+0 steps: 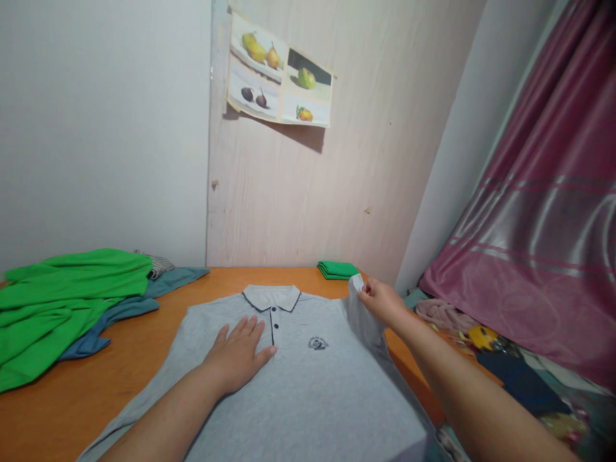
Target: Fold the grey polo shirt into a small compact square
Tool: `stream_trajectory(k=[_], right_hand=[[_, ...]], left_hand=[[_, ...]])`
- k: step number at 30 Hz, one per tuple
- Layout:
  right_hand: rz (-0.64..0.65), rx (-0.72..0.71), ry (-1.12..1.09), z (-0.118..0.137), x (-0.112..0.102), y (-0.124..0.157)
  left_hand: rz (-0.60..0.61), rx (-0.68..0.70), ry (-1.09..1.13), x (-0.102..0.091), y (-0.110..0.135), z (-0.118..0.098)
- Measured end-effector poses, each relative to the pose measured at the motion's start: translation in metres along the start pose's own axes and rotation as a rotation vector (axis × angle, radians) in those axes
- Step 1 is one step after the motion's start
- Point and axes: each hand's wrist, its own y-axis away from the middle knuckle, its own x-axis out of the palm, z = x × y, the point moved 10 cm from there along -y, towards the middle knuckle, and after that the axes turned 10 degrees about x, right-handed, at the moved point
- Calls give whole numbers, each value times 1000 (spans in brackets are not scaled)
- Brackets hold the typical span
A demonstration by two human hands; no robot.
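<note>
A grey polo shirt (308, 385) lies face up on the orange table (96, 385), collar toward the wall, with a small dark logo on its chest. My left hand (238, 356) rests flat on the shirt just left of the button placket, fingers stretched out. My right hand (380, 301) pinches the shirt's right sleeve (359, 301) and holds it lifted off the table at the shoulder.
A loose green garment (62, 301) lies piled over a blue one (125, 308) at the table's left. A folded green garment (338, 269) sits by the wall. A fruit poster (279, 74) hangs above. Pink curtain (543, 244) and scattered clutter (505, 372) fill the right.
</note>
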Motion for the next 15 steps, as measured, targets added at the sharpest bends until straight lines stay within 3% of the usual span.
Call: stream_trajectory(k=[5, 9, 12, 15], right_hand=[[-23, -75, 80, 41, -6, 31], [60, -183, 29, 68, 3, 55], [104, -228, -95, 74, 4, 60], [85, -190, -157, 60, 1, 51]], left_hand=[[2, -1, 3, -3, 2, -2], [-4, -1, 13, -4, 3, -3], [-13, 3, 22, -4, 2, -3], [-18, 2, 28, -3, 1, -2]])
